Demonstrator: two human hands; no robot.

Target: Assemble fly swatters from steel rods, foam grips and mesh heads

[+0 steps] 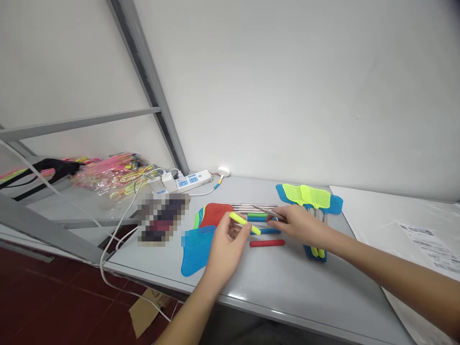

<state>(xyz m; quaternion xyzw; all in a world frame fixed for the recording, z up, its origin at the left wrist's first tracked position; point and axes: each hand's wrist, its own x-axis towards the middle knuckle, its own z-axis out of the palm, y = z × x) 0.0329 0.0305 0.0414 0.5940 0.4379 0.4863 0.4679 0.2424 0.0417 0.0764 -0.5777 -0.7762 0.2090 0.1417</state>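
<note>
From my end, the left hand has its thumb and fingers closed round a yellow tube, held up over the table, while the right hand pinches a thin metal rod whose free end points left. I see rod and tube near each other but not joined, so I judge the step in hand to be bringing the two together. As I read it, the next move calls for turning the rod into line with the tube, with a firm grip on both; whether the tube's end is hollow I cannot tell. Just below and behind the hands lie a green tube, blue tubes and a red tube, close enough to be knocked, with more rods behind. A blue mesh head and a red mesh head sit beside the left hand, partly covered by it. On the right, the forearm crosses my view of the assembled swatters, so I would mind that elbow. Farther left, I make out a power strip, with a trailing cable well clear of the hands.
</note>
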